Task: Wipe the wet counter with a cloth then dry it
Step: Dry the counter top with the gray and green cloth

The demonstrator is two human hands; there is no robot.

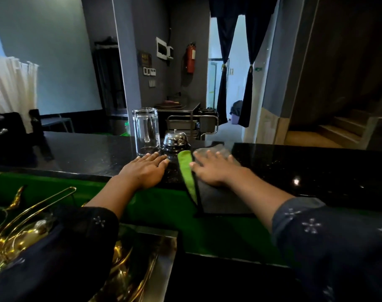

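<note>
A grey cloth [224, 150] with a green edge [186, 171] lies spread on the black speckled counter [305, 168]; part of it hangs over the counter's near edge. My right hand [214, 168] presses flat on the cloth with straight fingers. To the left of the cloth, my left hand [145, 171] rests flat on the bare counter, just in front of an upturned glass.
An upturned clear glass mug [146, 131] and a chrome desk bell [175, 139] stand just beyond my hands. Below the counter runs a green ledge [164, 205]. A steel tray of gold cutlery [28, 227] sits at lower left. A dark machine [0, 127] stands at far left.
</note>
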